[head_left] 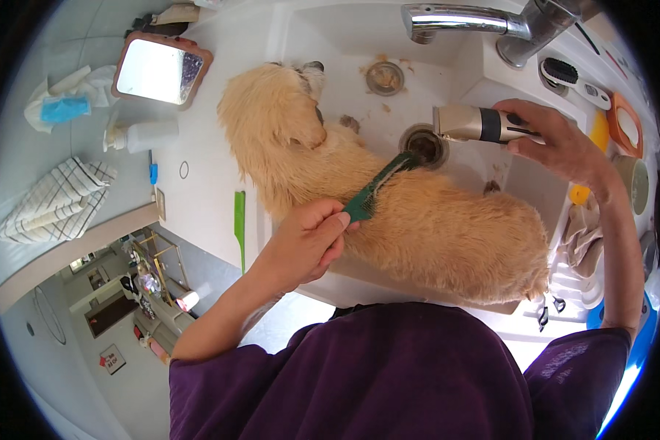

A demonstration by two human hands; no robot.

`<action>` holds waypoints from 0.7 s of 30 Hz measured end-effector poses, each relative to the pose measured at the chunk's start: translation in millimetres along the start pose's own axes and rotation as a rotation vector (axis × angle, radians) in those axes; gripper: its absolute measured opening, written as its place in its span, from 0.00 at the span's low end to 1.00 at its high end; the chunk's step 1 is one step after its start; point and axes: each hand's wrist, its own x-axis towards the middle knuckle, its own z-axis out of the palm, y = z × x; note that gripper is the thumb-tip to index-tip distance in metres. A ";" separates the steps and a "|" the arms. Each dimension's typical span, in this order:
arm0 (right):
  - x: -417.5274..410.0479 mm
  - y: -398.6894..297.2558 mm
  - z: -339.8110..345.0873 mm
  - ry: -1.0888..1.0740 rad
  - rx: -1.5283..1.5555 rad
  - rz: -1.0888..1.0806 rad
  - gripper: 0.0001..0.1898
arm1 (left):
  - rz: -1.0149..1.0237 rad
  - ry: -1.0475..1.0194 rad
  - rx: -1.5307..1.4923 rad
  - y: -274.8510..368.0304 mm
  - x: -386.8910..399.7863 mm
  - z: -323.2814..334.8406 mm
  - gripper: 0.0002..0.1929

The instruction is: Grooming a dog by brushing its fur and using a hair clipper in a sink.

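A tan, shaggy dog (440, 236) stands in a white sink (357, 44), its head towards the upper left. My left hand (308, 242) grips a dark green comb (379, 190), which reaches across the dog's back. Held in my right hand (555, 137) is a gold and black hair clipper (473, 124), above the sink and apart from the dog. The clipper's blade end points left, over the drain (424, 146). Tufts of hair lie in the sink and in a second round drain fitting (385, 78). The dog's legs are mostly hidden beneath its body.
A chrome faucet (467, 21) juts over the sink's far side. To the left are a framed mirror (159, 69), a pump bottle (151, 136), a bright green comb (240, 223) and a checked cloth (60, 201). A brush (575, 80) and scissors (550, 312) lie at the right.
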 end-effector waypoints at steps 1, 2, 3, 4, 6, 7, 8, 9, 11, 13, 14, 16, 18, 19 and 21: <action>-0.9 0.2 -1.8 -0.006 -0.017 0.006 0.26 | 0.000 -0.001 0.001 2.3 -0.1 0.9 0.12; -2.1 -3.2 -5.0 -0.006 -0.017 0.007 0.26 | -0.035 -0.046 -0.044 5.9 -1.2 2.1 0.12; -3.7 -10.2 -9.1 -0.036 -0.062 0.007 0.28 | -0.070 -0.091 -0.090 7.9 -2.0 2.4 0.12; -5.0 -14.4 -10.9 -0.066 -0.107 0.007 0.29 | -0.069 -0.091 -0.092 8.2 -1.3 2.3 0.12; -10.6 -11.8 -8.9 0.004 -0.128 -0.029 0.27 | -0.065 -0.160 -0.121 8.5 0.3 2.4 0.13; -12.1 -11.1 -8.6 0.075 -0.148 -0.064 0.25 | -0.064 -0.161 -0.123 8.3 0.5 2.5 0.13; -10.9 -13.5 -11.6 0.074 -0.151 -0.064 0.25 | -0.061 -0.188 -0.134 8.0 0.7 2.4 0.13; -9.3 -16.0 -16.5 0.024 -0.150 -0.050 0.26 | -0.060 -0.216 -0.145 7.3 1.3 2.7 0.13; -9.2 -16.1 -19.2 -0.029 -0.152 -0.034 0.26 | -0.083 -0.215 -0.190 8.0 1.5 1.5 0.13; -11.4 -11.7 -19.6 -0.014 -0.224 -0.072 0.27 | -0.104 -0.212 -0.236 6.0 1.2 -1.7 0.12; -11.1 -11.7 -19.7 -0.017 -0.227 -0.073 0.27 | -0.101 -0.219 -0.278 2.9 0.9 -3.8 0.12; -12.1 -13.4 -21.4 -0.015 -0.231 -0.031 0.29 | -0.095 -0.229 -0.322 -0.7 0.8 -5.7 0.12; -12.9 -19.1 -20.9 -0.019 -0.226 -0.038 0.29 | -0.092 -0.225 -0.350 -3.0 0.5 -6.6 0.13; -12.5 -22.5 -20.6 -0.021 -0.217 -0.045 0.30 | -0.091 -0.225 -0.353 -4.1 0.4 -7.2 0.13; -6.4 -27.4 -25.3 -0.075 -0.263 -0.106 0.30 | -0.077 -0.240 -0.370 -5.4 0.5 -8.3 0.13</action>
